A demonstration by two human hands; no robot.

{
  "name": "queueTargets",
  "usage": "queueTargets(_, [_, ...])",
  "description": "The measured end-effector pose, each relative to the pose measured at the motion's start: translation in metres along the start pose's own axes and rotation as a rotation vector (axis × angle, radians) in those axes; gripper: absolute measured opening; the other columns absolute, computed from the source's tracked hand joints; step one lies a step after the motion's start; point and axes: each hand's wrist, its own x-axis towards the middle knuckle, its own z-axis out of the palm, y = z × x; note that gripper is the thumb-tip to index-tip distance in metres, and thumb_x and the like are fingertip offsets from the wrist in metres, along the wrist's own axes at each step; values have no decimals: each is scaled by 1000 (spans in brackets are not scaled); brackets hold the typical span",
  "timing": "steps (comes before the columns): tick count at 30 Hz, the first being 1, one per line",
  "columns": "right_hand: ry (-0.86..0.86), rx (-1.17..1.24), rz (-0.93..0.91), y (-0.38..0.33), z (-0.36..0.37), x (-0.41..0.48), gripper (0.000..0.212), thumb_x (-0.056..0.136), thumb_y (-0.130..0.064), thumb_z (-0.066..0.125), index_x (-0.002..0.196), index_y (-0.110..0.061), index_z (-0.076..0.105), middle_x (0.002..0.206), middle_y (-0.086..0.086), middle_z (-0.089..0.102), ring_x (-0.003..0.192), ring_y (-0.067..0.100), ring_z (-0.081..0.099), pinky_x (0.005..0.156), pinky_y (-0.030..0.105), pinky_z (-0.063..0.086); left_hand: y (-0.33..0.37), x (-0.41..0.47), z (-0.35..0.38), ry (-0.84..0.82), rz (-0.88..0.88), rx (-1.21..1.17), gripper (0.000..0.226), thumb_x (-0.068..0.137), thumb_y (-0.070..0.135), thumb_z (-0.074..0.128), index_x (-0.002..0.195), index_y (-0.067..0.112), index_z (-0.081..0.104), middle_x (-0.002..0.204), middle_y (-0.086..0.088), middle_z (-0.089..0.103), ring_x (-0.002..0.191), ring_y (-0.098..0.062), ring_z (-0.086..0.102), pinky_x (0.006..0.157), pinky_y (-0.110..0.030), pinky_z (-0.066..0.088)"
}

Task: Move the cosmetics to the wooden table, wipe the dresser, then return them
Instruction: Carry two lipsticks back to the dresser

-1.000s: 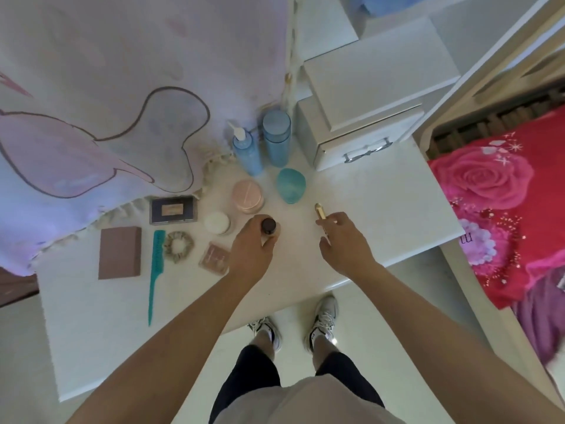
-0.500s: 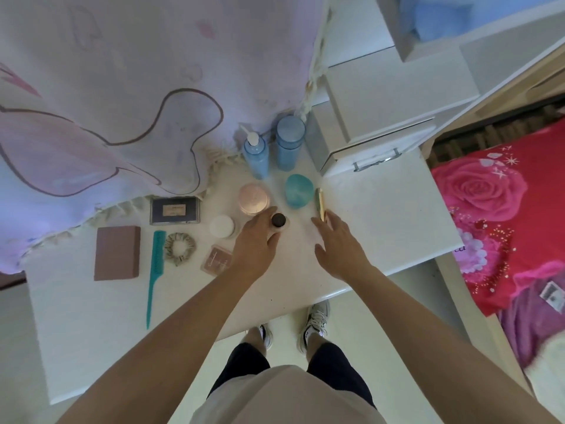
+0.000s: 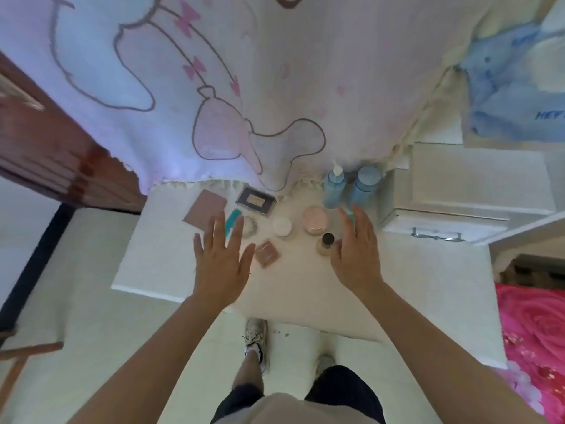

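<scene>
Cosmetics stand on the white dresser (image 3: 412, 270): two blue bottles (image 3: 334, 186), a pink powder jar (image 3: 315, 219), a white round jar (image 3: 282, 226), a dark-capped bottle (image 3: 326, 243), a small pink compact (image 3: 267, 253), a dark palette (image 3: 256, 199), a brown box (image 3: 204, 209), a teal comb (image 3: 234, 220) and a scrunchie (image 3: 249, 227). My left hand (image 3: 221, 260) hovers flat with fingers spread over the comb and scrunchie, holding nothing. My right hand (image 3: 356, 252) is open beside the dark-capped bottle, covering the teal item behind it.
A white drawer box (image 3: 458, 197) sits at the dresser's back right. A cartoon-print cloth (image 3: 244, 87) hangs behind the cosmetics. A brown wooden piece (image 3: 61, 154) is at the left, a red floral bedspread (image 3: 538, 347) at the right. My feet stand below the dresser edge.
My left hand let go of the dark-capped bottle and moved left over the comb. My right hand released the gold tube and opened. The camera tilted up and left.
</scene>
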Motion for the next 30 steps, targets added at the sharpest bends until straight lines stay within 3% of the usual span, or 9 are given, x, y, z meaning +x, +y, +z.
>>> queueTargets(4, [22,41,-216,-51,-5,8,58,90,-17,48,147,-9,38,155,20,29,142,37,29,114,49,31,-35,-48,-46,155,-238,22,64,98,49,23,151,14,30,158,-22,16,146,-40,11,112,-64,17])
queueTargets(9, [17,50,-517,-146,-8,1,58,100,-40,42,151,-14,33,160,15,21,146,34,21,119,46,21,-92,-114,-111,343,-462,20,65,98,53,18,153,19,21,160,-17,7,148,-35,2,116,-62,6])
queueTargets(16, [-5,121,-945,-350,35,-48,62,101,-43,43,154,-18,26,162,14,13,150,31,12,120,48,16,-207,-261,-187,530,-694,169,62,100,52,20,154,22,15,161,-14,2,149,-32,-5,115,-62,5])
queueTargets(23, [-61,86,-1226,-576,110,-195,62,101,-49,35,155,-20,22,162,15,10,149,34,10,119,49,13,-336,-458,-226,520,-926,265,64,99,55,17,153,22,19,161,-15,4,148,-34,-1,114,-64,9])
queueTargets(30, [-202,79,-1408,-711,176,-324,64,102,-52,32,156,-23,14,164,14,3,150,34,7,120,51,13,-431,-595,-243,503,-1088,295,65,98,59,12,154,26,12,162,-11,1,149,-30,-3,117,-57,4])
